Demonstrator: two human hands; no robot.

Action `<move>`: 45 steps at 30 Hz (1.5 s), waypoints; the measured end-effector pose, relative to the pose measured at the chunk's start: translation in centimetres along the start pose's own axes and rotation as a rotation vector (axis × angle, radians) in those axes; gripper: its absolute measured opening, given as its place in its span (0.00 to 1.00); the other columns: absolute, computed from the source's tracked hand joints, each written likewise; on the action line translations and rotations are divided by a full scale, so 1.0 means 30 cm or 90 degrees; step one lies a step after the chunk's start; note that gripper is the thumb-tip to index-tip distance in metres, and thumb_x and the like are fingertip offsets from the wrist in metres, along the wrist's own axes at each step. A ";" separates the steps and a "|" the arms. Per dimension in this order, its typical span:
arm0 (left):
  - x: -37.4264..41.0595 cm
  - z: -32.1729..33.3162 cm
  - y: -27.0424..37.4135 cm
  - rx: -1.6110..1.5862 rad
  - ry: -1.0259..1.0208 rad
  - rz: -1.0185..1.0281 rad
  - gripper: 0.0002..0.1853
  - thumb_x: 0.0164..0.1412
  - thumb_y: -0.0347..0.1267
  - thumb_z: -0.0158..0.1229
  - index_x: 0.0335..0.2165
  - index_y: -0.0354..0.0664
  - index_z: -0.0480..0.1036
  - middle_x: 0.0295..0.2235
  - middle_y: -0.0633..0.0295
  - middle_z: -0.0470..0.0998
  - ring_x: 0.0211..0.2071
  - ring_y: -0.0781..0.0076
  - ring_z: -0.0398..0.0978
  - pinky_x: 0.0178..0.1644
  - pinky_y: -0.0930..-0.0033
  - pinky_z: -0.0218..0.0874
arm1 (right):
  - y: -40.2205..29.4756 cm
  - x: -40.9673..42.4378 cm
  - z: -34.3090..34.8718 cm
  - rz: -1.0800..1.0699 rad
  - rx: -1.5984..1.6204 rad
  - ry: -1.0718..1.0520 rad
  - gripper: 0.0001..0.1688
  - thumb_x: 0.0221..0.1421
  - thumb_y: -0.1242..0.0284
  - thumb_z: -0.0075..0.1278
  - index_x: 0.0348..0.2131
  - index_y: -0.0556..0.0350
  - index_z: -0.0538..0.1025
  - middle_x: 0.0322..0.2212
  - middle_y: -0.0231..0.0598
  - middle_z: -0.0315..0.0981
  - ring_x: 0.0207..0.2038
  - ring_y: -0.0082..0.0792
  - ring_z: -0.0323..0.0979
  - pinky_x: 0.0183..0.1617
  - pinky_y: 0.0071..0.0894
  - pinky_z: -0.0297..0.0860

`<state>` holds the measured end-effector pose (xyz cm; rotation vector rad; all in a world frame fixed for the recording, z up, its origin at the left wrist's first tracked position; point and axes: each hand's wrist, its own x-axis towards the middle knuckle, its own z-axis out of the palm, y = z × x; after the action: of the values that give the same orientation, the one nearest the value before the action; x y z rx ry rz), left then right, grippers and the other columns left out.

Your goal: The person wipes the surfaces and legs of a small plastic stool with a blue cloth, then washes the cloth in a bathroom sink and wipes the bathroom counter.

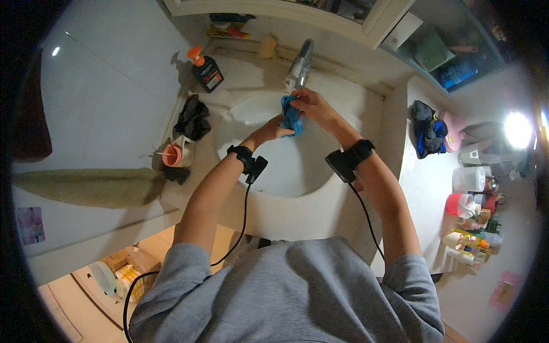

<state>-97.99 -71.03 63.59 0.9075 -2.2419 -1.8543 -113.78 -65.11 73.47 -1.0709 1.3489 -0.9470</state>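
Both my hands grip a small blue cloth (pixel 292 116) above the white washbasin (pixel 296 171). My left hand (pixel 274 129) holds its lower end, with the thumb along the bottom edge. Up near the spout, my right hand (pixel 312 107) pinches the upper part. The cloth hangs just below the outlet of a chrome tap (pixel 301 60), where a whitish stream seems to come down beside my right fingers. Part of the cloth is hidden by my fingers. Each wrist wears a black strap with a cabled box.
Left of the basin stand a dark pump bottle (pixel 207 73) with an orange top, a crumpled black cloth (pixel 194 118) and a pink cup (pixel 172 155). A greenish towel (pixel 90 186) hangs on the left. On the right counter lie a dark-and-blue cloth bundle (pixel 429 130) and several containers (pixel 468 179).
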 end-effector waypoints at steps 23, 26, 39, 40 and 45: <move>0.018 0.042 0.016 0.151 0.317 0.247 0.20 0.56 0.32 0.47 0.47 0.38 0.57 0.49 0.47 0.59 0.51 0.49 0.55 0.54 0.58 0.48 | 0.441 0.244 0.072 0.030 0.531 0.052 0.30 0.54 0.45 0.31 0.31 0.51 0.70 0.22 0.32 0.68 0.25 0.28 0.65 0.31 0.30 0.65; 0.026 0.054 0.004 0.201 0.385 0.155 0.20 0.58 0.40 0.44 0.45 0.38 0.58 0.46 0.48 0.61 0.49 0.51 0.57 0.51 0.59 0.50 | 0.448 0.258 0.087 -0.022 0.378 0.028 0.31 0.58 0.49 0.25 0.35 0.59 0.68 0.20 0.33 0.62 0.22 0.28 0.60 0.30 0.31 0.64; 0.087 -0.039 -0.020 -0.492 0.184 -0.208 0.19 0.60 0.43 0.40 0.43 0.44 0.65 0.38 0.63 0.69 0.38 0.71 0.66 0.40 0.68 0.60 | 0.382 0.080 0.039 -0.002 -0.197 0.320 0.24 0.58 0.59 0.37 0.39 0.64 0.65 0.28 0.51 0.70 0.32 0.37 0.69 0.34 0.33 0.65; 0.070 -0.051 -0.040 -0.528 0.175 -0.164 0.16 0.59 0.42 0.45 0.42 0.48 0.67 0.34 0.67 0.71 0.33 0.77 0.69 0.36 0.75 0.63 | 0.352 0.060 0.032 -0.013 -0.224 0.335 0.23 0.57 0.59 0.38 0.37 0.64 0.66 0.27 0.50 0.70 0.31 0.36 0.69 0.34 0.33 0.65; 0.058 -0.051 -0.056 -0.380 0.135 -0.103 0.21 0.56 0.43 0.49 0.46 0.46 0.65 0.39 0.65 0.71 0.39 0.74 0.68 0.40 0.72 0.61 | 0.273 0.008 -0.047 -0.035 -0.320 0.425 0.22 0.54 0.59 0.44 0.33 0.63 0.67 0.24 0.48 0.70 0.29 0.39 0.69 0.33 0.33 0.64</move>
<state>-98.12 -73.34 61.93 1.1132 -1.3985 -2.1818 -115.77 -63.21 65.64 -1.2147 2.2003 -1.0860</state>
